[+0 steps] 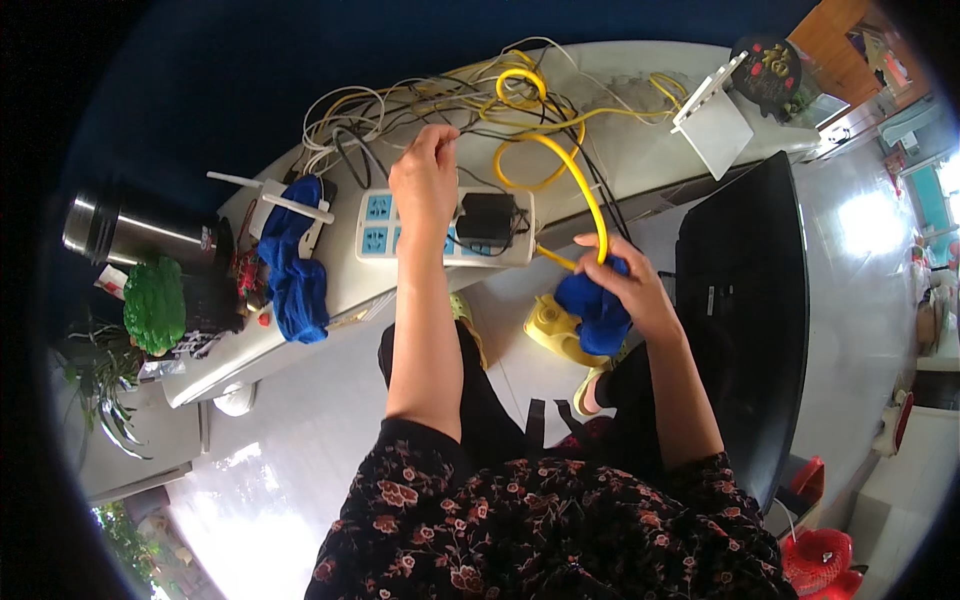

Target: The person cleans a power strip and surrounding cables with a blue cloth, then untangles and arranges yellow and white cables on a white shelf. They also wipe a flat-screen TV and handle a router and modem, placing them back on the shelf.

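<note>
My right hand [634, 285] grips a thick yellow cable [589, 187] together with a bunched blue cloth [596, 307], which hangs below the fingers. From there the cable loops up onto the white counter [622, 75]. My left hand [427, 180] is raised over a white power strip [371, 259] with blue sockets, partly hiding it. Its fingertips are pinched near a tangle of thin cables [405, 97]; whether a cable is between them cannot be made out. A black power adapter [487, 216] is on the strip's right part.
Left stands a white router [307, 240] draped with another blue cloth [292, 285], near a steel flask [142, 229] and green ornament [154, 306]. A white device [716, 131] stands back right. A large black flat screen [742, 315] is at my right; a yellow plastic container [551, 330] lies below.
</note>
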A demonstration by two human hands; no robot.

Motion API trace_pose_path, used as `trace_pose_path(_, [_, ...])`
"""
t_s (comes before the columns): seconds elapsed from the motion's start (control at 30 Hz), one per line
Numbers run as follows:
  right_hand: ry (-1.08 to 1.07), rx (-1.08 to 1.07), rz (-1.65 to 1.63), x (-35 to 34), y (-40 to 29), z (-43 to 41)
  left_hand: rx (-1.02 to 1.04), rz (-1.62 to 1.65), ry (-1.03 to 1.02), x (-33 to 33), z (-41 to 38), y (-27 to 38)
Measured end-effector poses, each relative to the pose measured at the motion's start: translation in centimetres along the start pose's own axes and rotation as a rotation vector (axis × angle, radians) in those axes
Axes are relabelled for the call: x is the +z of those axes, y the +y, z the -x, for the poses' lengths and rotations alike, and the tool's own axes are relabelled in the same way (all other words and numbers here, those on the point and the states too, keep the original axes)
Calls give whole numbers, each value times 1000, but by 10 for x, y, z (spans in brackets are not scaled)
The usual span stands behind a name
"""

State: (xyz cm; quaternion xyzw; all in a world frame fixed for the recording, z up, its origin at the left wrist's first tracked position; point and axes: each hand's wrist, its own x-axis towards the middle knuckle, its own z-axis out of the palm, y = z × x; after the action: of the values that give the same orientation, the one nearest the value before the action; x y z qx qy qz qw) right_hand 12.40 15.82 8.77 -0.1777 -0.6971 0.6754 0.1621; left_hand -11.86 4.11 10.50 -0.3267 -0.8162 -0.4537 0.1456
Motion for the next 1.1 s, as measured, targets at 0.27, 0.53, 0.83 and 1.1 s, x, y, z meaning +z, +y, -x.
trace_pose_path(0.27, [85,-262,-419,15,35,13,58,147,-123,-62,49,79])
trace_pose_path(0.53, [28,-401,212,47,20,28,-824,1538,-590,-6,36,111])
trace_pose_path(0.83, [25,219,-535,-30,-39,14,-35,476,-1251,-53,64,143])
trace_pose_path(1.1, [-191,119,-261,-37,-111,-27,249,226,-865,-32,94,115])
